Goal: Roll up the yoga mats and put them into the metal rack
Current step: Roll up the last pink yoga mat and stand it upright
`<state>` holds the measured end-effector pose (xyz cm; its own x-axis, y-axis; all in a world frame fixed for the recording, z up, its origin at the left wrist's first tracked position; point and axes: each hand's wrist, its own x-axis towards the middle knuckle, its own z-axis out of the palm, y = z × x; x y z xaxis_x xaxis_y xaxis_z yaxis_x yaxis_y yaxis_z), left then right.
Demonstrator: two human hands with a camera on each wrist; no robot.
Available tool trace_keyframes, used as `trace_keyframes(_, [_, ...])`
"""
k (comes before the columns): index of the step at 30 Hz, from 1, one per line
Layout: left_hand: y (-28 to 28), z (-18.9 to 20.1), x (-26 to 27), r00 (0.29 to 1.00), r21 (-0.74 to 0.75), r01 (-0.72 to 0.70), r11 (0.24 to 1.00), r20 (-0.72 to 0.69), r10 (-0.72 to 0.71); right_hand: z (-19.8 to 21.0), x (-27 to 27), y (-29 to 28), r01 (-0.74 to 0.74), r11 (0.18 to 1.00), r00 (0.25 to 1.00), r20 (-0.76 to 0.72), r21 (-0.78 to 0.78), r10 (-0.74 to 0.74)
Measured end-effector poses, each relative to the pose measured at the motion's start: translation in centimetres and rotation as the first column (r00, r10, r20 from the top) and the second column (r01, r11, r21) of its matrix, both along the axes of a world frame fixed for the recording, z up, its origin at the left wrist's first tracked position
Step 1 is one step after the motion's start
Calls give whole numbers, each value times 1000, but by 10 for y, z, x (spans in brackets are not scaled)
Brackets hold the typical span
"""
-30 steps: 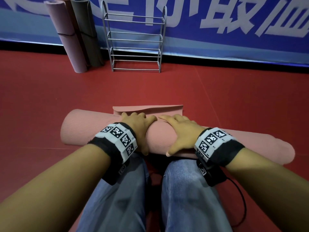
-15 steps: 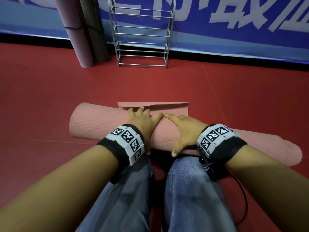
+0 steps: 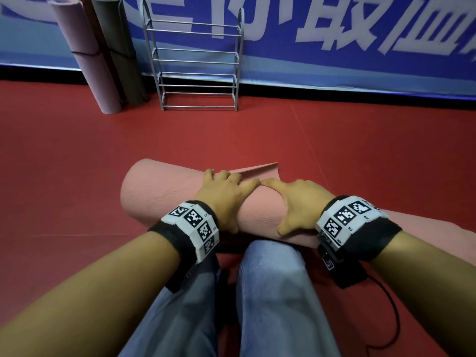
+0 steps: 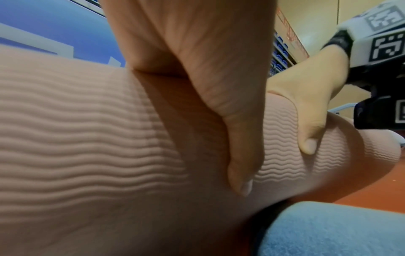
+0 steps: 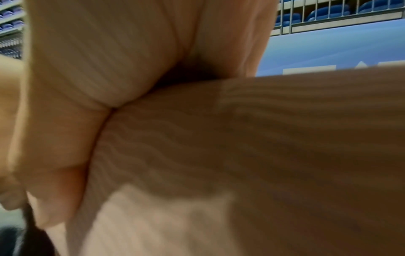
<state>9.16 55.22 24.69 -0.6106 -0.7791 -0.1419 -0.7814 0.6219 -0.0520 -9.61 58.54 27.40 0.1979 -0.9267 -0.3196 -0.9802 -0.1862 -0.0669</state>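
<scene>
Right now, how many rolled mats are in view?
4. One pink mat lies on the floor under both hands, nearly rolled. Three lean on the wall left of the rack: pink, brown, grey. More may be hidden.

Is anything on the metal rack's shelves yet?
No, the metal rack shows only bare bars; three rolled mats stand beside it against the wall.

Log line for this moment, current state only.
step: rolling | pink mat: nearly rolled | left hand, right hand: gripping roll | metal rack: no mat inside
</scene>
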Motion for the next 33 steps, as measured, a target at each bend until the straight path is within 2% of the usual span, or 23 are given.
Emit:
trace_keyframes(9, [13,13,38,996,-36,-89,995,-17,89,16,32,-7,-100,995,995,24,-14,100])
trace_keyframes(16, [17,24,76,977,99,-207,973,-32,211,20,68,-33,-209,972,977,67,106,203])
trace_keyframes(22, [-11,22,58,984,254,-157,954,118,131,-24,50,-40,-138,951,962,266,276,62])
trace_keyframes(24, [-19,14,57,983,317,-169,933,128,134,-33,48,-43,-127,941,958,286,313,34])
trace_keyframes(26, [-24,8,59,981,328,-190,926,109,162,-32,50,-51,-149,941,961,269,304,66])
trace_keyframes(31, [-40,8,74,958,379,-284,881,72,278,-15,64,-69,-227,965,964,173,133,203])
trace_keyframes(33, [-41,2,81,950,431,-296,852,42,309,-21,72,-67,-248,956,967,105,159,233])
